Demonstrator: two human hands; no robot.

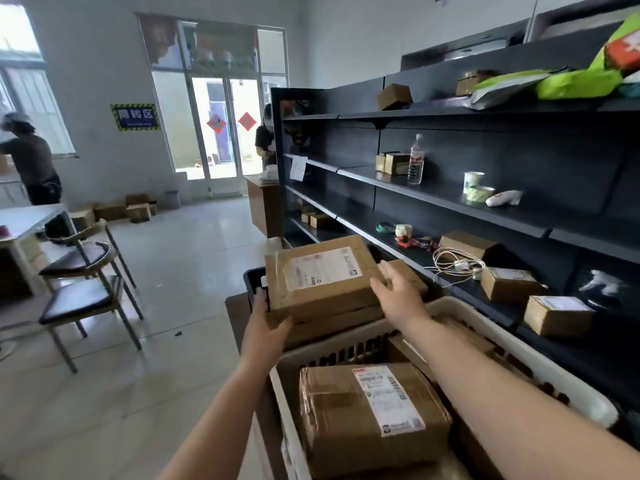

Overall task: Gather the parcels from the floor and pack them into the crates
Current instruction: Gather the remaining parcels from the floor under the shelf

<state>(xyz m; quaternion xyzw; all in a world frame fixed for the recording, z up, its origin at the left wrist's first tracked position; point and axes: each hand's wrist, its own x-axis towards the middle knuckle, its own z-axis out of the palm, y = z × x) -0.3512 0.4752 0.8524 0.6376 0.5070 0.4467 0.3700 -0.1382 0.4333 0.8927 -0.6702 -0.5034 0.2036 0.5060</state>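
Note:
A flat cardboard parcel (pixel 320 277) with a white label lies on top of other boxes in a dark crate (pixel 254 278) ahead of me. My left hand (pixel 265 329) grips the parcel's near left corner, thumb on its front face. My right hand (pixel 398 294) rests with straight fingers on the parcel's right edge. Nearer to me, a white slotted crate (pixel 519 351) holds a taped brown parcel (pixel 372 410) with a label, and more boxes lie behind it under my right forearm.
Dark shelving (pixel 450 199) runs along the right with small boxes, a water bottle (pixel 416 161), cups and cables. Two chairs (pixel 83 289) and a table stand at the left. More boxes (pixel 124 209) lie on the floor by the far wall. Two people stand at the back.

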